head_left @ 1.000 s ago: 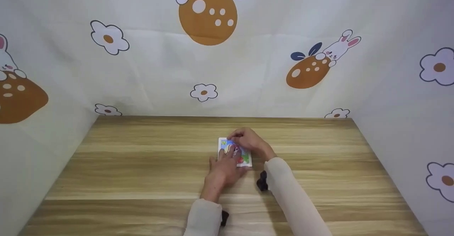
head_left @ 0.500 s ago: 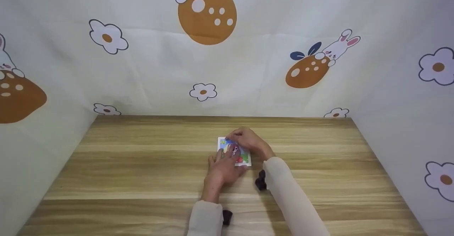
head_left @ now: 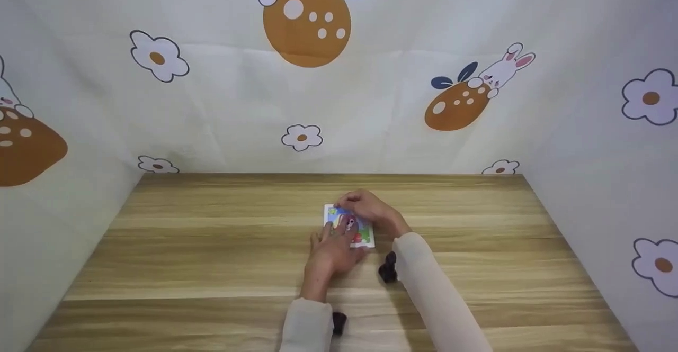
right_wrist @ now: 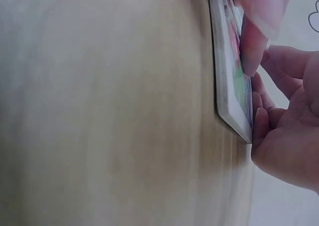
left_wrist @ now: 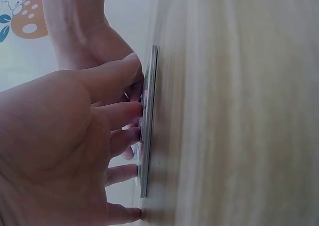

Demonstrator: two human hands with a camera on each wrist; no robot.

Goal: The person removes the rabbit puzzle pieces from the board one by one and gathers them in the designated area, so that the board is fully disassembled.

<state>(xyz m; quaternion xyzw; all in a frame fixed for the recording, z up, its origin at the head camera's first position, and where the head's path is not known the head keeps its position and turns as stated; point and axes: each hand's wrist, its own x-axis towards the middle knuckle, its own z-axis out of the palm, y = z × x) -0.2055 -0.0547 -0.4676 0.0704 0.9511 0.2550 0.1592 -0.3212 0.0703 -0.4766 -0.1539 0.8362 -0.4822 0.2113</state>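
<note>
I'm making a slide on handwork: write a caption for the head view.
A picture board on a table, left hand over it, right hand at its far edge.

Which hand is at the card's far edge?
The right hand, its fingers bent at the far edge of the card; the left hand reaches over from the near side, fingers extended.

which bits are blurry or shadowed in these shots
Head: the wood grain of the table is fairly clear, with a soft shadow beside the right sleeve; left wrist: the tabletop smears into pale streaks, while the edge of the picture card reads better; right wrist: the tabletop is soft and darkens toward the left edge, and the left hand looks washed out.
</note>
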